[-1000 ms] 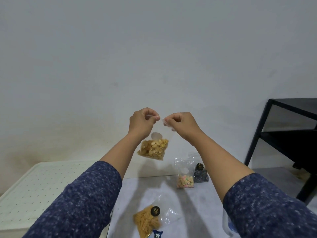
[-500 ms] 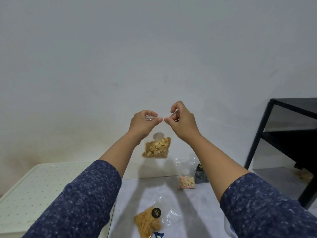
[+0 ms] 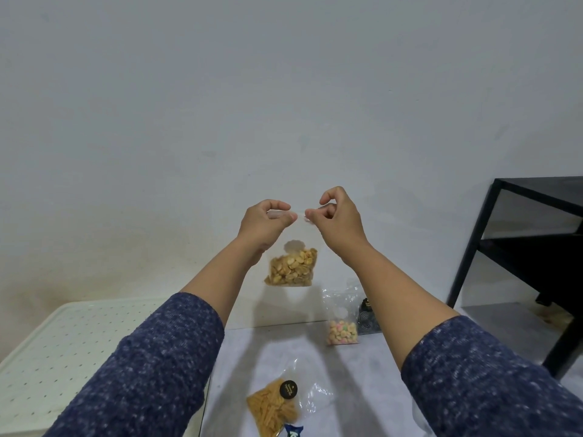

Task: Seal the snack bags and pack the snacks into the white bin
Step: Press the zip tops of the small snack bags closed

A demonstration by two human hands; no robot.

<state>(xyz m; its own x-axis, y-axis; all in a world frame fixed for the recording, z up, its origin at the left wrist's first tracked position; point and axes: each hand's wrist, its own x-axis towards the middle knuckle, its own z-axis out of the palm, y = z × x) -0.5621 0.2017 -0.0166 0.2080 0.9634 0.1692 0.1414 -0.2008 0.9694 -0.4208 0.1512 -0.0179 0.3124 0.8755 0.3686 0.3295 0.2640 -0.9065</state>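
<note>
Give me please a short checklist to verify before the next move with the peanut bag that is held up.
1. Both hands hold the top edge: left hand and right hand pinch the peanut bag with their fingers: ok.
2. Bag hangs upright, peanuts at the bottom: ok.
3. Seal closed along its full width: cannot tell, the strip is transparent.
4. Bag clear of the table: ok.
5. White bin within reach on the left: ok.
6. Other bags sealed: pastel snack bag and stick snack bag look open: not ok.
</note>
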